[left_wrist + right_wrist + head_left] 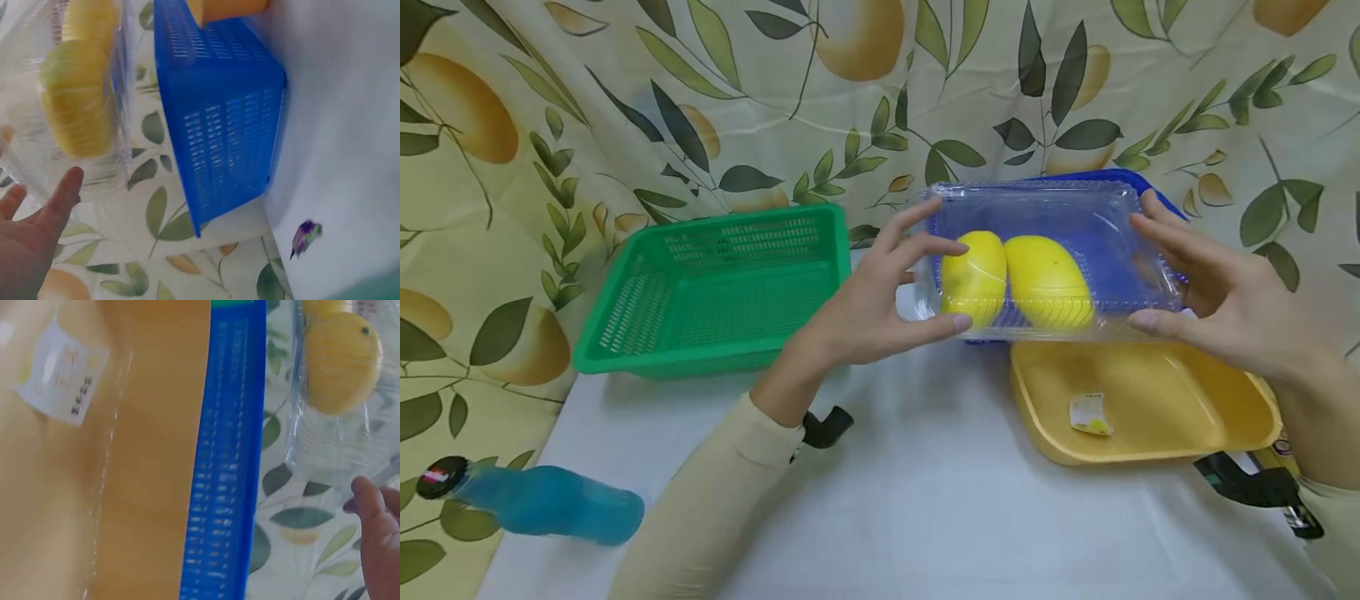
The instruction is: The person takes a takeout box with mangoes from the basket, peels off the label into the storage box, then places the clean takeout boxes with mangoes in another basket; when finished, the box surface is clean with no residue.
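A clear plastic box (1120, 217) with two yellow mangoes (1048, 279) inside is held up over the blue basket (225, 137), tilted so its contents face the head camera. My left hand (880, 292) grips its left end, thumb at the lower corner and fingers spread along the side. At the right end my right hand (1232, 292) holds the box, the thumb (369, 497) in front and the fingers by the far side. In the left wrist view, the mangoes show blurred through the plastic. Much of the blue basket is hidden behind the box in the head view.
A green basket (730, 358) stands to the left. The yellow tub (1150, 417) in front of the blue basket holds a small white packet (1090, 412). A bottle of blue liquid (553, 504) lies at the front left. Behind everything hangs a leaf-patterned cloth (820, 108).
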### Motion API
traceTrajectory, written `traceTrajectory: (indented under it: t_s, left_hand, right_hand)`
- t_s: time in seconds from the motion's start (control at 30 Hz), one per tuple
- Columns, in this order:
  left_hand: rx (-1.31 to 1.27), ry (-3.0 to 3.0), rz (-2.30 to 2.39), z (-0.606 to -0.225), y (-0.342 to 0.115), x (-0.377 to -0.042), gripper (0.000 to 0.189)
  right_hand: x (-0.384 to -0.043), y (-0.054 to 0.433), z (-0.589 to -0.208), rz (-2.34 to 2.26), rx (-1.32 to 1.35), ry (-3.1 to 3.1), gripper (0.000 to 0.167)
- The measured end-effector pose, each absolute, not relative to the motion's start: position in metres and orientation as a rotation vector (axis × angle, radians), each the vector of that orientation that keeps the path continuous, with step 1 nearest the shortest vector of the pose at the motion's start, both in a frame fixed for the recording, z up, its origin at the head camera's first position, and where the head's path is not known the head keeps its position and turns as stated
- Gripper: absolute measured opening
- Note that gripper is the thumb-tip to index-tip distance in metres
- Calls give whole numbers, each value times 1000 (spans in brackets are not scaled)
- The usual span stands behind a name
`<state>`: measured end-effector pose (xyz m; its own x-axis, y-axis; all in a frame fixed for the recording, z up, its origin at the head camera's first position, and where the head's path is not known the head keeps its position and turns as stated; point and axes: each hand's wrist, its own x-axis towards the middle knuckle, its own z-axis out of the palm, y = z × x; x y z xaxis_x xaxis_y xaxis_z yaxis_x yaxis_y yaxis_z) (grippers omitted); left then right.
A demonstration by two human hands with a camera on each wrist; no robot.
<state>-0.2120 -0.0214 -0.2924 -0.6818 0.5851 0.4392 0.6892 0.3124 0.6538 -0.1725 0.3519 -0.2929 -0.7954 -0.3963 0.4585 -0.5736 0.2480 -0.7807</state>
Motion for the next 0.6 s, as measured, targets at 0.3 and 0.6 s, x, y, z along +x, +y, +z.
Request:
traceTrajectory:
  t_s: [0.3,0.6]
  left_hand:
    - [-1217,-2480,-1404,-299,9,-245,58]
    - [-1080,-2531,-1555,-314,29,-267,55]
  right_hand:
    - [-187,374,-301,1348,620,-2544,90]
    - [-217,383,-296,1312,395,-2625,80]
